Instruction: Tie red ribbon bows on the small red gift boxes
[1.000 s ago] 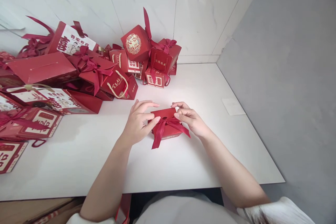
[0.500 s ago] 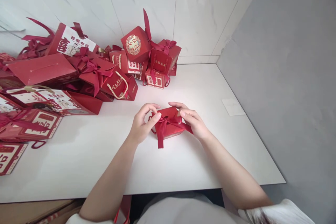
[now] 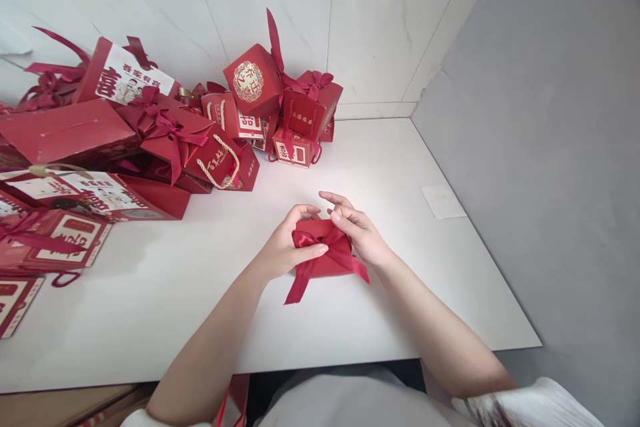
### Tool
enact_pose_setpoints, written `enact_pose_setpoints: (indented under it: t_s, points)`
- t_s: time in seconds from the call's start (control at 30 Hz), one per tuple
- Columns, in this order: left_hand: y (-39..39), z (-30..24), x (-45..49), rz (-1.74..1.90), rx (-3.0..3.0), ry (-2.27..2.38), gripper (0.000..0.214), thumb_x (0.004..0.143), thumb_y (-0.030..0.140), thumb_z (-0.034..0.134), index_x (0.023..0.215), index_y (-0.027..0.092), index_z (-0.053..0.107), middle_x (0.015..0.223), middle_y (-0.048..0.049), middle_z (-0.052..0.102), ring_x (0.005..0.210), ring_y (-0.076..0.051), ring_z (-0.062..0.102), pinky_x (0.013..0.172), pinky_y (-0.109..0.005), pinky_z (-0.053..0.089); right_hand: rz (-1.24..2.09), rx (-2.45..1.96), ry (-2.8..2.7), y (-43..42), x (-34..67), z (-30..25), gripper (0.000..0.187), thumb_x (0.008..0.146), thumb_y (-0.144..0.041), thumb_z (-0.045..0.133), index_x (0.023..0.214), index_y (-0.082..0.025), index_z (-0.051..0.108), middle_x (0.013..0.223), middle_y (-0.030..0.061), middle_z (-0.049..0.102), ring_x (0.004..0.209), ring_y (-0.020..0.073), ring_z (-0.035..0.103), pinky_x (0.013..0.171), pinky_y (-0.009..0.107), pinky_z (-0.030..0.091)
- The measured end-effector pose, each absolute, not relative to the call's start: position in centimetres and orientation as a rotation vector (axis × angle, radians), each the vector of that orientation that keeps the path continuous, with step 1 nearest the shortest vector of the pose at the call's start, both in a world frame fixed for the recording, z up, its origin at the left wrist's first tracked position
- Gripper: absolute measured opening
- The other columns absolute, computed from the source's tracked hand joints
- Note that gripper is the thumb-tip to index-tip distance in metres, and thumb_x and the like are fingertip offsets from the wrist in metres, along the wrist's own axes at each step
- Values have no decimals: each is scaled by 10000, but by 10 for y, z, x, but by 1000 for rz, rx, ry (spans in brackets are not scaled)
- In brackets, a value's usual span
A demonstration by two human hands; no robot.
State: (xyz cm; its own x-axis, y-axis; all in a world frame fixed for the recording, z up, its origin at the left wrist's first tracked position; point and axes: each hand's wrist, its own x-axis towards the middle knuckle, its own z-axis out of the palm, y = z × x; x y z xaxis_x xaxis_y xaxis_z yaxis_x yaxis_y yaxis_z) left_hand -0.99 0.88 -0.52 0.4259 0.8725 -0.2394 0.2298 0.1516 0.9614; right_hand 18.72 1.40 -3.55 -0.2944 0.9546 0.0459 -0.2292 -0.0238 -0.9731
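Note:
A small red gift box (image 3: 327,268) sits on the white table in front of me, tied with a dark red satin ribbon (image 3: 345,255) whose two tails hang over its near side. My left hand (image 3: 287,247) grips the box from the left, thumb lying across the ribbon and fingers curled behind the top edge. At the upper right corner, my right hand (image 3: 363,230) has thumb and bent fingers close together on the box's edge, with one finger stretched out above. The palm side of that hand and the box's right end are partly hidden.
A heap of red gift boxes (image 3: 70,130) with ribbons and rope handles covers the table's left side. More boxes (image 3: 255,83) are stacked against the tiled wall. A white paper square (image 3: 444,201) lies on the right, near the grey wall (image 3: 540,147).
The gift box has come slightly nearer to me and turned, and its ribbon tails now spread apart. My left thumb has moved right across the ribbon; my right hand has shifted slightly left.

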Motion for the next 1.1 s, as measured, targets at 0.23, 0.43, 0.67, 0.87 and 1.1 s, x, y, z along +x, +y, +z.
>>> enact_pose_setpoints:
  t_s: [0.23, 0.43, 0.67, 0.87, 1.1]
  points:
    - [9, -2, -10, 589, 1350, 986, 534, 788, 350, 762, 1250, 281, 503, 1297, -70, 593, 1106, -246, 661, 895, -376, 567, 1633, -858, -1225, 15, 188, -38, 429, 914, -553, 631, 647, -219, 592, 1422, 27, 527, 1379, 257, 456, 1147, 412, 370]
    - [11, -8, -12, 713, 1443, 1031, 501, 815, 387, 729, 1257, 272, 523, 1288, -78, 593, 1231, -271, 588, 1001, -409, 516, 1602, -863, -1260, 14, 194, -30, 290, 932, -544, 604, 923, -255, 627, 1386, 40, 573, 1313, 257, 529, 1101, 420, 394]
    - [20, -2, -32, 785, 1640, 1055, 299, 916, 470, 591, 1139, 271, 602, 1273, -52, 608, 1355, -250, 489, 1230, -447, 278, 1537, -953, -1532, 11, 218, -14, 410, 971, -554, 529, 1305, -316, 533, 1489, 62, 471, 1375, 262, 469, 1106, 446, 400]
    - [20, 1, -38, 602, 1746, 1179, 427, 872, 453, 653, 1257, 290, 565, 1384, -47, 566, 1372, -283, 473, 1201, -500, 322, 1648, -931, -1664, 11, 219, -16, 510, 908, -334, 661, 1387, -349, 485, 1483, 56, 497, 1323, 264, 520, 1066, 459, 454]
    - [26, 6, -62, 495, 1703, 1031, 470, 886, 446, 652, 1326, 309, 562, 1465, -94, 534, 1408, -296, 463, 1145, -487, 405, 1678, -957, -1589, 18, 231, -19, 370, 955, -295, 538, 1321, -339, 573, 1415, 22, 575, 1332, 248, 510, 1102, 458, 408]
